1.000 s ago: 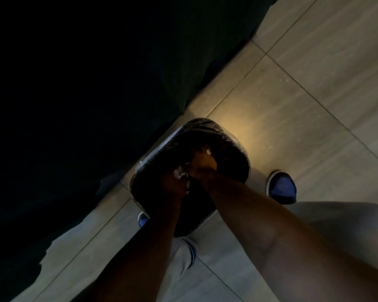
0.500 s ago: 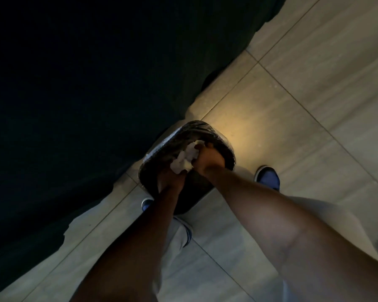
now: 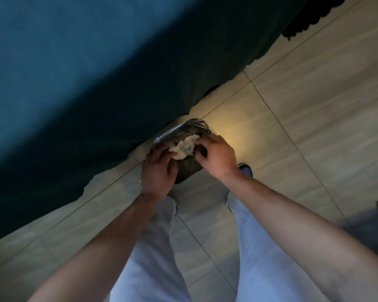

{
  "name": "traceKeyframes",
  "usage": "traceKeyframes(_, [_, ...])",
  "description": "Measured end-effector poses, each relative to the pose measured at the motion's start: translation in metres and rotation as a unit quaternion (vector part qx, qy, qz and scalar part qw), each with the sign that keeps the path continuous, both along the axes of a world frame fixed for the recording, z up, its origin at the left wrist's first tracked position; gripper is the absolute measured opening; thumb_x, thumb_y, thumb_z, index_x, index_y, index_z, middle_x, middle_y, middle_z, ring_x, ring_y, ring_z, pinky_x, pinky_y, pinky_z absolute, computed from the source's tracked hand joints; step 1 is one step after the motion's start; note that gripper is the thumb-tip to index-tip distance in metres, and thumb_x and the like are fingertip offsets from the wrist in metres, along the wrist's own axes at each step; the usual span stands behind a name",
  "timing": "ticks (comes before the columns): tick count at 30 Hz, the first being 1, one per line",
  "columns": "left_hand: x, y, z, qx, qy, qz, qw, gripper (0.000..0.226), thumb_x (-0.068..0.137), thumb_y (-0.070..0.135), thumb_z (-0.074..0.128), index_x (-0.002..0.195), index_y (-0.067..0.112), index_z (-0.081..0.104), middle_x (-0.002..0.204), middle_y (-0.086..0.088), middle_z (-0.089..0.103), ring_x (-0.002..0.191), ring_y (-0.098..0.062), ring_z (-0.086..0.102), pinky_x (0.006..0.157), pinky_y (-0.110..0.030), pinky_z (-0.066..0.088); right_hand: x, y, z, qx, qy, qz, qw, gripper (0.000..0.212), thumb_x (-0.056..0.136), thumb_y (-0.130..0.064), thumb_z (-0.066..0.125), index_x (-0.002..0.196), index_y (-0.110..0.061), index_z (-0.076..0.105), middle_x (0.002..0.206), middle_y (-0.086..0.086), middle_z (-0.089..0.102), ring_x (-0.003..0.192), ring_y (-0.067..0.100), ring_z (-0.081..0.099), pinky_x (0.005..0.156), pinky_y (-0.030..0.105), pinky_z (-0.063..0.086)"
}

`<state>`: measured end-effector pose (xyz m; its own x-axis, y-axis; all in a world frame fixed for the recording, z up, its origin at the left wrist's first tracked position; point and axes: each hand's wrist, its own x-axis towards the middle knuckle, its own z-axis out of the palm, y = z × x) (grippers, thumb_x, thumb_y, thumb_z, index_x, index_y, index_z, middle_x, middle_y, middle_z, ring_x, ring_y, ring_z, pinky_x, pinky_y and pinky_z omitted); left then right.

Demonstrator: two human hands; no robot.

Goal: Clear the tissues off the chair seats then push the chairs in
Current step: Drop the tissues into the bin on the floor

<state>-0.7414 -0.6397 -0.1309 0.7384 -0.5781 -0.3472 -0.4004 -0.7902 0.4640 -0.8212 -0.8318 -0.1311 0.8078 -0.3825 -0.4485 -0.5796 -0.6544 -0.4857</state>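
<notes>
A crumpled wad of white tissues (image 3: 183, 147) sits between my two hands, right above a small dark bin (image 3: 190, 168) lined with a shiny plastic bag. My left hand (image 3: 158, 168) grips the wad's near left side. From the right, my right hand (image 3: 216, 155) pinches it with bent fingers. The bin stands on the tiled floor just ahead of my feet. No chair shows in this view.
A large dark teal cloth-covered surface (image 3: 96, 88) fills the upper left, its hem hanging to the floor beside the bin. Beige floor tiles (image 3: 303, 105) spread to the right. My blue shoe (image 3: 246, 170) and pale trouser legs are below.
The view has pulled back and brightened. Both hands have risen from inside the bin to its rim, and the tissue wad between them has come into plain sight.
</notes>
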Motion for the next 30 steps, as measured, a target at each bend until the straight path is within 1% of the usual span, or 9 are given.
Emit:
traceKeyframes(3, [0.006, 0.004, 0.056, -0.031, -0.004, 0.009, 0.999, 0.041, 0.09, 0.032, 0.054, 0.125, 0.022, 0.072, 0.146, -0.007, 0.057, 0.128, -0.037, 0.054, 0.107, -0.043, 0.046, -0.01, 0.001, 0.061, -0.047, -0.082, 0.005, 0.996, 0.053, 0.085, -0.036, 0.072, 0.136, -0.024, 0.064, 0.134, 0.002, 0.065, 0.123, 0.026, 0.058, 0.098, 0.039, 0.052])
traceKeyframes(5, [0.009, 0.009, 0.1, -0.054, -0.013, 0.013, 0.998, 0.04, 0.091, 0.034, 0.056, 0.126, 0.024, 0.072, 0.149, -0.005, 0.055, 0.134, -0.035, 0.05, 0.111, -0.042, 0.041, -0.017, 0.0, 0.102, -0.071, -0.109, 0.028, 0.991, 0.053, 0.088, -0.041, 0.07, 0.138, -0.027, 0.062, 0.136, -0.002, 0.065, 0.128, 0.024, 0.055, 0.104, 0.043, 0.046])
traceKeyframes(8, [0.004, 0.016, 0.173, -0.053, -0.035, 0.03, 0.998, 0.036, 0.093, 0.036, 0.06, 0.127, 0.028, 0.07, 0.152, -0.003, 0.052, 0.137, -0.034, 0.044, 0.113, -0.05, 0.043, -0.028, -0.002, 0.167, -0.095, -0.129, 0.044, 0.986, 0.052, 0.091, -0.049, 0.068, 0.139, -0.03, 0.061, 0.144, 0.001, 0.06, 0.137, 0.025, 0.05, 0.112, 0.049, 0.039])
traceKeyframes(10, [-0.003, 0.013, 0.218, -0.069, -0.051, 0.036, 0.996, 0.039, 0.094, 0.043, 0.056, 0.128, 0.027, 0.07, 0.155, -0.003, 0.049, 0.139, -0.035, 0.042, 0.111, -0.056, 0.043, -0.033, -0.007, 0.211, -0.115, -0.151, 0.054, 0.98, 0.055, 0.091, -0.053, 0.068, 0.141, -0.03, 0.06, 0.148, 0.004, 0.056, 0.138, 0.026, 0.047, 0.112, 0.048, 0.038])
traceKeyframes(12, [-0.006, 0.001, 0.257, -0.1, -0.09, 0.032, 0.99, 0.04, 0.096, 0.045, 0.057, 0.13, 0.026, 0.07, 0.157, -0.004, 0.047, 0.142, -0.033, 0.041, 0.114, -0.054, 0.04, -0.033, -0.015, 0.252, -0.136, -0.178, 0.072, 0.972, 0.056, 0.092, -0.057, 0.064, 0.142, -0.031, 0.059, 0.151, 0.005, 0.053, 0.141, 0.026, 0.044, 0.113, 0.046, 0.035])
traceKeyframes(16, [-0.014, -0.025, 0.331, -0.16, -0.207, 0.056, 0.964, 0.043, 0.097, 0.048, 0.063, 0.134, 0.026, 0.068, 0.16, -0.005, 0.044, 0.147, -0.031, 0.038, 0.12, -0.048, 0.035, -0.022, -0.035, 0.323, -0.169, -0.235, 0.111, 0.951, 0.055, 0.095, -0.065, 0.057, 0.141, -0.034, 0.06, 0.153, 0.005, 0.053, 0.147, 0.026, 0.04, 0.116, 0.051, 0.034])
traceKeyframes(23, [-0.017, -0.022, 0.418, -0.163, -0.334, 0.136, 0.918, 0.045, 0.1, 0.046, 0.062, 0.138, 0.023, 0.064, 0.16, -0.006, 0.043, 0.153, -0.031, 0.032, 0.121, -0.05, 0.033, 0.014, -0.063, 0.419, -0.193, -0.358, 0.137, 0.903, 0.06, 0.093, -0.065, 0.06, 0.141, -0.029, 0.062, 0.154, 0.008, 0.052, 0.148, 0.03, 0.039, 0.119, 0.057, 0.031])
traceKeyframes(27, [-0.019, 0.003, 0.463, -0.156, -0.393, 0.19, 0.886, 0.045, 0.102, 0.044, 0.061, 0.141, 0.022, 0.062, 0.16, -0.005, 0.043, 0.154, -0.028, 0.029, 0.121, -0.051, 0.033, 0.035, -0.047, 0.466, -0.181, -0.417, 0.176, 0.873, 0.063, 0.094, -0.062, 0.061, 0.147, -0.028, 0.055, 0.158, 0.005, 0.047, 0.151, 0.031, 0.034, 0.12, 0.056, 0.031])
traceKeyframes(30, [-0.017, 0.034, 0.499, -0.145, -0.449, 0.216, 0.855, 0.045, 0.104, 0.042, 0.06, 0.143, 0.021, 0.059, 0.161, -0.006, 0.042, 0.154, -0.029, 0.029, 0.12, -0.052, 0.034, 0.049, -0.013, 0.493, -0.17, -0.461, 0.227, 0.841, 0.063, 0.095, -0.063, 0.06, 0.148, -0.03, 0.055, 0.161, 0.002, 0.044, 0.154, 0.031, 0.03, 0.12, 0.056, 0.029])
